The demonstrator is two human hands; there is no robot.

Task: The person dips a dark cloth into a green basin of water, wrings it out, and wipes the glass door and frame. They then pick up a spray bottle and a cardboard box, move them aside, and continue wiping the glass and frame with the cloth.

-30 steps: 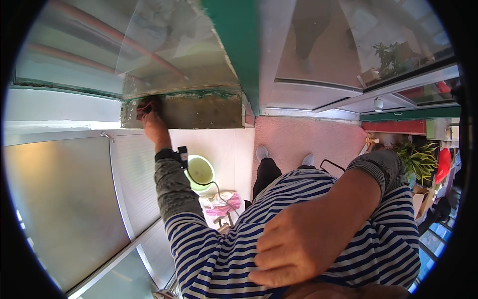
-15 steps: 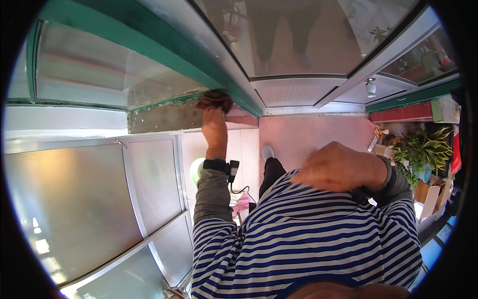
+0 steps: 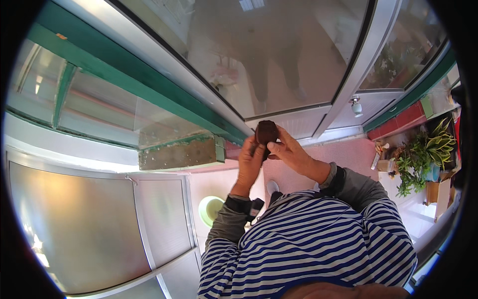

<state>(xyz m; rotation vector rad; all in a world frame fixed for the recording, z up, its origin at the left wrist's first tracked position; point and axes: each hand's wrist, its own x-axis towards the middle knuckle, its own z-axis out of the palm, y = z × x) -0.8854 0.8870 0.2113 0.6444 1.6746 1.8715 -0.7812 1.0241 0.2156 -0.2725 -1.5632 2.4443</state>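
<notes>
In front of my chest I hold a bunched dark reddish-brown cloth (image 3: 267,133) between both hands. My left hand (image 3: 248,163) grips it from the left, fingers closed against its edge. From the right, my right hand (image 3: 295,155) pinches it with the thumb laid over its front. Part of the cloth hangs down between the hands. Left of my hands is a worn ledge (image 3: 179,153) with a rough, stained face and a chipped green edge, below a green window frame (image 3: 144,89).
A glazed door (image 3: 284,60) with a metal frame stands ahead, carrying a round knob (image 3: 356,106). On the floor at left sits a light green basin (image 3: 211,209), near a frosted-panel door (image 3: 74,219). Potted plants (image 3: 416,164) and a cardboard box (image 3: 439,193) stand at right.
My left hand has come off the ledge with the cloth, moving right and toward my middle. My right hand has reached forward from my chest and taken hold of the cloth too.
</notes>
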